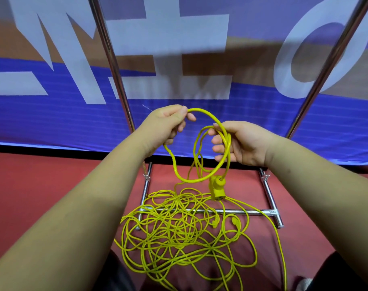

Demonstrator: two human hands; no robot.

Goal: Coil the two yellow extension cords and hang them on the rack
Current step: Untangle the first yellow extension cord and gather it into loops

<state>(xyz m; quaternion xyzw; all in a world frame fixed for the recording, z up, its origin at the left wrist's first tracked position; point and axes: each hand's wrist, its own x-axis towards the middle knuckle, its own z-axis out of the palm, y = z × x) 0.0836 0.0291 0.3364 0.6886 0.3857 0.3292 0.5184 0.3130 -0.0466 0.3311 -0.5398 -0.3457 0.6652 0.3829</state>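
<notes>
Forearms, bare, enter from the two lower corners and converge at mid-frame. At far left, a red floor [32, 185] meets a blue banner [53, 118] with large pale lettering. The rack's left upright [113, 66] rises in front of the banner.

Left hand [166, 124]: raised, thumb and forefinger pinching the yellow cord [199, 110] at the top of one wide loop; the other fingers are loosely curled. The loop arcs across to the right hand [239, 143], whose fingers are curled round a few gathered turns, held upright. A yellow socket end [216, 190] hangs just below those turns.

Beneath both hands, the remaining cord lies in a loose heap [178, 234] on the floor, draped over the rack's base bar [252, 211]. One strand runs up from the heap to the held loops. Which strand belongs to which cord cannot be told. The rack's right upright [329, 59] leans out toward the upper right.
</notes>
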